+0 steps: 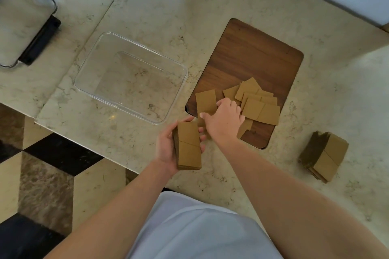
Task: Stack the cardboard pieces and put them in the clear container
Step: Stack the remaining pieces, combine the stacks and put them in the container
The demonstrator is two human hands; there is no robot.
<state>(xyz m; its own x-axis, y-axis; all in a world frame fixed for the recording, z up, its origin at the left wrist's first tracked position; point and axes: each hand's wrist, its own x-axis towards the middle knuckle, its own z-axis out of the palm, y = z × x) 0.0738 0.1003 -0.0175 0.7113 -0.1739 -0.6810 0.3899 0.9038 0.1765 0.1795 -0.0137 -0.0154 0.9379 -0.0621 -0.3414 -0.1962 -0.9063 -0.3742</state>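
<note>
Left hand (pixel 168 149) gripping small stack (pixel 188 146) over counter's front edge. Right hand (pixel 224 121) down on loose cardboard pieces (pixel 257 103) at wooden board's (pixel 252 52) near end, pinching single piece (pixel 205 102), I think. Tip: lift one at a time, square edges against stack before adding. Clear container (pixel 84 69) has nothing in it yet, sits just left of board. Second stack (pixel 324 155) waits toward counter's right. Right fingertips hidden under knuckles, pinch unclear.

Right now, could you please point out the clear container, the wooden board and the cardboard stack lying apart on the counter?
clear container (pixel 176 65): head view, far right rim.
wooden board (pixel 252 52): head view, bare upper surface.
cardboard stack (pixel 328 157): head view, top piece.
</note>
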